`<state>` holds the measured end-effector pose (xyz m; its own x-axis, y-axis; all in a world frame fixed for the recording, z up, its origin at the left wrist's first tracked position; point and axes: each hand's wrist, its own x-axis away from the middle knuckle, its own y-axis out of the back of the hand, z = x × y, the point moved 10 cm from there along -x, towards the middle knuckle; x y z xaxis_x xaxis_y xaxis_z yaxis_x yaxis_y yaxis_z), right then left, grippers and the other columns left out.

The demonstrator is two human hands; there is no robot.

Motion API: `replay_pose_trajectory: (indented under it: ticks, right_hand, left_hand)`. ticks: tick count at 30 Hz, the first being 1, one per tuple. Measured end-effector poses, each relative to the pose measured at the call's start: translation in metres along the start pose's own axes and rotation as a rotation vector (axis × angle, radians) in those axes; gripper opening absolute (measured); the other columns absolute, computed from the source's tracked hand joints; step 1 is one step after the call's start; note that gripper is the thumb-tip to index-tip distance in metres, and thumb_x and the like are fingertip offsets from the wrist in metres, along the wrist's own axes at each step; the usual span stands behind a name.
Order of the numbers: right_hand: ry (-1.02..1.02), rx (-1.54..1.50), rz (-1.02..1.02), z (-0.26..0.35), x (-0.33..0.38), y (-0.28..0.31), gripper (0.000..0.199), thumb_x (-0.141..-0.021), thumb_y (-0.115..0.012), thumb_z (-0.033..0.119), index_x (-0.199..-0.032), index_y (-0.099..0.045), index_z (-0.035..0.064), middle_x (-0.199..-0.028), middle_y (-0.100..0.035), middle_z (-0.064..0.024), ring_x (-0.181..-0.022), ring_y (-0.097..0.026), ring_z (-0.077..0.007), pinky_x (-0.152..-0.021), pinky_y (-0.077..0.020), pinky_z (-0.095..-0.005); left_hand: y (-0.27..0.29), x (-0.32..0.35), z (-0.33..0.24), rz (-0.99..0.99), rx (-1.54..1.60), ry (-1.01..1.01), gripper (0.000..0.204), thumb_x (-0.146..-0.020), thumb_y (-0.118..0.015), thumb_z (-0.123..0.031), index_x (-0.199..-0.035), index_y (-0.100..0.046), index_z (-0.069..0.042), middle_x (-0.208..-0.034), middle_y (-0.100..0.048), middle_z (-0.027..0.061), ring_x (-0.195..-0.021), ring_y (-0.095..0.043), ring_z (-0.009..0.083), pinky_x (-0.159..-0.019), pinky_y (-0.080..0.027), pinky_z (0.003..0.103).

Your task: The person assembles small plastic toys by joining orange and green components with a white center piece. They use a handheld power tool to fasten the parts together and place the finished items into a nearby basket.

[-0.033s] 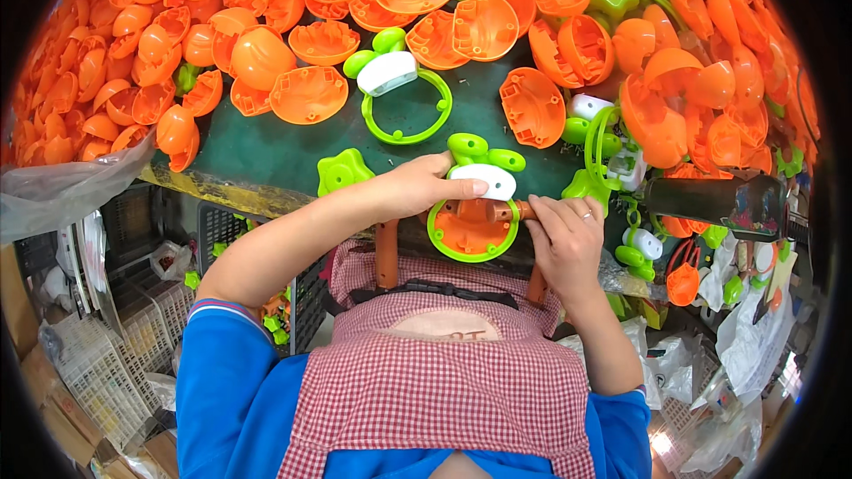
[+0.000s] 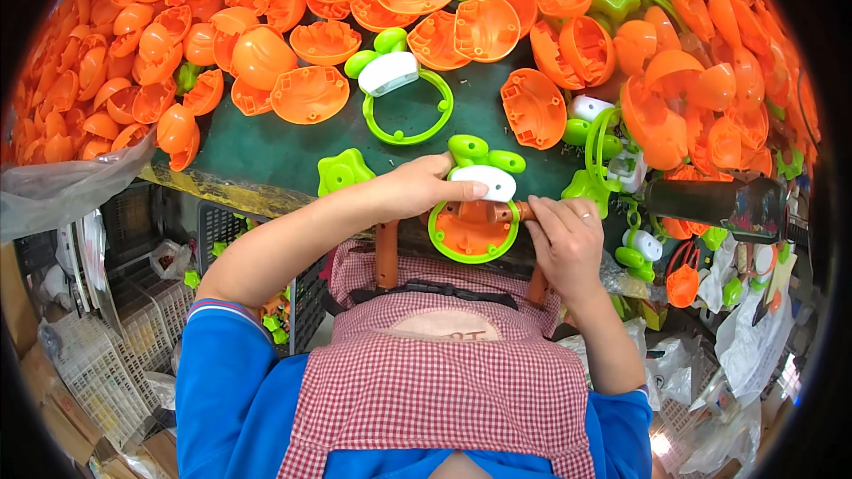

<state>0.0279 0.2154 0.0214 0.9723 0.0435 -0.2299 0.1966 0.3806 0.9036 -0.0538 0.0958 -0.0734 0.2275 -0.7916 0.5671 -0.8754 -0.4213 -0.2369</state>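
Over the table's front edge, my left hand [image 2: 415, 188] is closed on a plastic toy part, its thumb lying on the white piece [image 2: 484, 183]. Green knobs [image 2: 470, 149] top that piece, and a green ring [image 2: 475, 261] hangs beneath it. Inside the ring sits an orange half shell [image 2: 469, 238]. My right hand [image 2: 568, 238] pinches a short brown-orange rod [image 2: 525, 211] at the ring's right side; its inner end overlaps the ring. Whether the rod is joined to anything there is hard to see. A similar white-and-green ring part [image 2: 408, 138] lies farther back.
Orange half shells [image 2: 311, 95] cover the back and both sides of the green table [image 2: 266, 146]. A green star-shaped piece [image 2: 343, 173] lies left of my hands. At the right are a dark bar-like object [image 2: 710, 204] and more ring parts [image 2: 600, 151]. A dark crate [image 2: 306, 302] stands below.
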Motion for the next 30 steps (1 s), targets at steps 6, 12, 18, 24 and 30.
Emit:
replay_pose_trajectory:
  ticks: [6,12,18,24,30]
  right_hand:
    - [0.309,0.129,-0.034,0.002,-0.069,0.014,0.040,-0.067,-0.074,0.004,-0.107,-0.068,0.0059,-0.096,-0.069,-0.0072,-0.095,-0.064,-0.0264,-0.088,-0.0487,-0.0414]
    - [0.287,0.043,-0.038,-0.003,-0.084,0.014,0.049,-0.073,-0.070,0.003,-0.122,-0.063,0.0085,-0.106,-0.067,-0.0082,-0.096,-0.064,-0.0250,-0.100,-0.0408,-0.0419]
    - [-0.419,-1.375,0.016,-0.009,-0.010,-0.015,0.046,-0.096,-0.057,0.012,-0.138,-0.048,-0.0022,-0.133,-0.052,-0.0132,-0.121,-0.053,-0.0210,-0.102,-0.0409,-0.0331]
    - [-0.006,-0.352,-0.064,0.030,-0.005,0.004,0.054,-0.068,-0.081,0.016,-0.120,-0.067,0.0126,-0.126,-0.051,-0.0138,-0.112,-0.052,-0.0330,-0.094,-0.0433,-0.0422]
    - [0.162,-0.276,-0.070,0.034,-0.003,0.000,0.067,-0.057,-0.087,0.016,-0.120,-0.064,0.0080,-0.114,-0.059,-0.0128,-0.096,-0.059,-0.0313,-0.088,-0.0481,-0.0444]
  left_hand:
    - [0.000,0.000,0.007,0.005,0.013,0.057,0.057,-0.092,-0.066,-0.039,-0.134,-0.051,-0.003,-0.122,-0.062,0.0082,-0.107,-0.058,0.0146,-0.084,-0.049,0.028]
    - [0.001,-0.002,0.011,-0.029,0.018,0.013,0.055,-0.092,-0.064,-0.039,-0.131,-0.052,-0.002,-0.114,-0.063,0.0078,-0.099,-0.060,0.0139,-0.074,-0.049,0.026]
    - [0.000,0.005,0.010,-0.005,0.151,0.138,0.056,-0.092,-0.062,-0.044,-0.123,-0.053,0.002,-0.107,-0.061,0.0091,-0.095,-0.058,0.0160,-0.075,-0.050,0.031]
    - [0.006,-0.002,0.029,-0.035,0.060,0.180,0.063,-0.091,-0.062,-0.048,-0.128,-0.050,0.002,-0.116,-0.059,0.0128,-0.099,-0.059,0.0184,-0.078,-0.050,0.032]
    - [0.003,-0.003,0.024,0.004,-0.024,0.190,0.069,-0.091,-0.063,-0.050,-0.133,-0.048,0.003,-0.122,-0.059,0.0133,-0.106,-0.057,0.0191,-0.084,-0.049,0.032]
